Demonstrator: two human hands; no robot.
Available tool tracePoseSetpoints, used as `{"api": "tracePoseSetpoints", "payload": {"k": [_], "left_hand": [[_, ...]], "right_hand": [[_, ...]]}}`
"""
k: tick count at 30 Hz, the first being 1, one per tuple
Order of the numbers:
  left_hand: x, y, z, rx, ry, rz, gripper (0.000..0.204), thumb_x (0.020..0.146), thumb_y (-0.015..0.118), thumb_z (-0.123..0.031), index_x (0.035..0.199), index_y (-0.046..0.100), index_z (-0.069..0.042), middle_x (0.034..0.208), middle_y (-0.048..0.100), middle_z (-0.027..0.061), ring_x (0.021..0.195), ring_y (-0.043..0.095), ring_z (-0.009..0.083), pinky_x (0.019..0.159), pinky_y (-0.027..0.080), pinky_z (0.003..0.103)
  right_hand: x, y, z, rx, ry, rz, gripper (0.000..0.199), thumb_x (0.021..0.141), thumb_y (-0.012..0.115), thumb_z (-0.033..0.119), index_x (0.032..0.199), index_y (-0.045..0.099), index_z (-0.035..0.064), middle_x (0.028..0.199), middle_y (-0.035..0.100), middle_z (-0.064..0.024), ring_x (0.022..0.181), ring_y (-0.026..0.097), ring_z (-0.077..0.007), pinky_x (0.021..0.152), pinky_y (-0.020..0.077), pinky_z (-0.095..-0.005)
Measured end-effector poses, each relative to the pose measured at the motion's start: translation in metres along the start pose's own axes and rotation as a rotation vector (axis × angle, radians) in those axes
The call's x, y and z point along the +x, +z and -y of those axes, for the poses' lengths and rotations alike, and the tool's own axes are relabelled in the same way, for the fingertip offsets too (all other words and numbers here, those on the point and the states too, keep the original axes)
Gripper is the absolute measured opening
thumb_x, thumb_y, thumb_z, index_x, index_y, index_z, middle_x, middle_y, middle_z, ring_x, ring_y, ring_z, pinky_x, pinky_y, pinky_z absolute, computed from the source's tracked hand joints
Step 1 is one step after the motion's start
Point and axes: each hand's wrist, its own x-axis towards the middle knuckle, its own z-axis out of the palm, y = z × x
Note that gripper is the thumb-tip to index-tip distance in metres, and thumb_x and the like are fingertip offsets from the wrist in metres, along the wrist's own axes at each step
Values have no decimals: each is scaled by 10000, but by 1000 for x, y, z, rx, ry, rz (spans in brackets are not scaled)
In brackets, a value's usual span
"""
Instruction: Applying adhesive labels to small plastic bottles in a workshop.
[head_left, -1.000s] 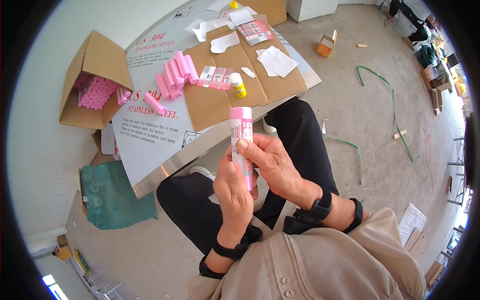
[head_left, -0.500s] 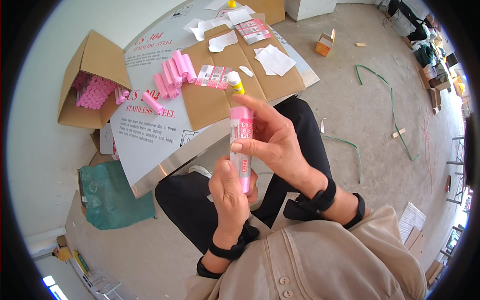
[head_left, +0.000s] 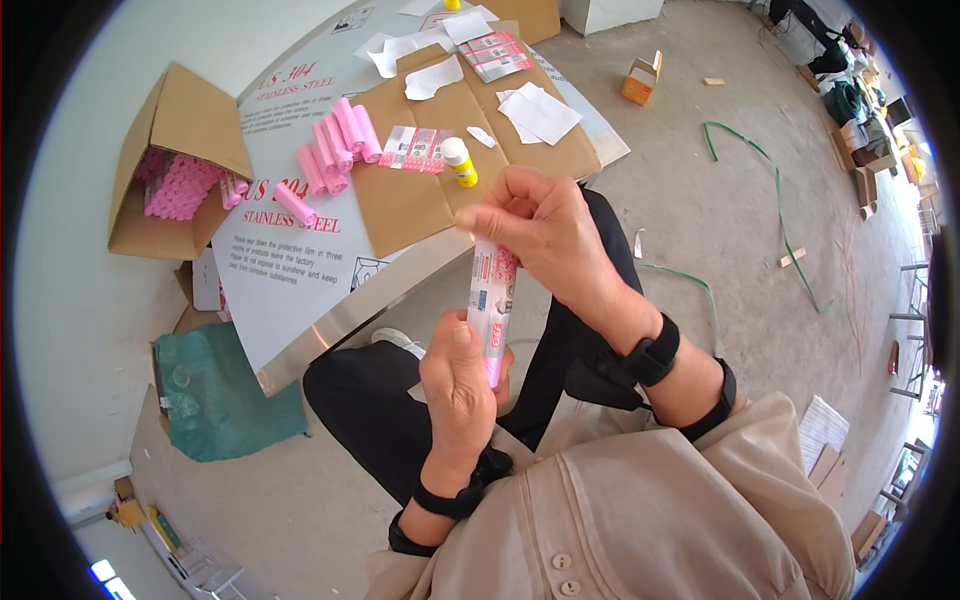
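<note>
My left hand (head_left: 458, 375) is clamped on the lower end of the pink tube (head_left: 493, 305). My right hand (head_left: 535, 222) is clamped on its upper end, above the left.

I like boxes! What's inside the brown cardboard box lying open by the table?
The cardboard box holds a packed stack of pink tubes. Its flap and walls hide whatever sits deeper inside.

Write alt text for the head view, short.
A seated person holds a pink tube upright, left hand gripping its lower end, right hand closed over its top. Ahead, a table carries more pink tubes, flattened cardboard and a small yellow bottle.
</note>
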Motion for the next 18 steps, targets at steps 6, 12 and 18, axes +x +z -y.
{"api": "tracePoseSetpoints", "payload": {"k": [6, 12, 18], "left_hand": [[1, -3, -2, -80, 48, -36, 511, 968, 301, -476, 977, 465, 8, 546, 401, 31, 393, 269, 63, 346, 252, 209], [4, -9, -3, 128, 39, 12, 494, 985, 286, -413, 965, 529, 17, 591, 497, 61, 435, 438, 94, 403, 353, 208], [8, 4, -13, 319, 89, -55, 333, 983, 359, -257, 934, 537, 21, 628, 525, 48, 510, 509, 94, 470, 418, 227]], "right_hand": [[-8, -9, -4, 424, 129, 224, 274, 913, 548, 245, 1052, 609, 18, 773, 635, -62, 546, 449, -42, 477, 348, -185], [-9, -13, -17, 555, 132, 327, 288, 902, 538, 175, 1148, 581, 31, 914, 644, -83, 691, 534, -62, 564, 397, -191], [-14, -7, -22, 508, 136, 331, 284, 895, 509, 132, 1151, 569, 25, 972, 658, -117, 816, 612, -95, 676, 459, -201]]}}
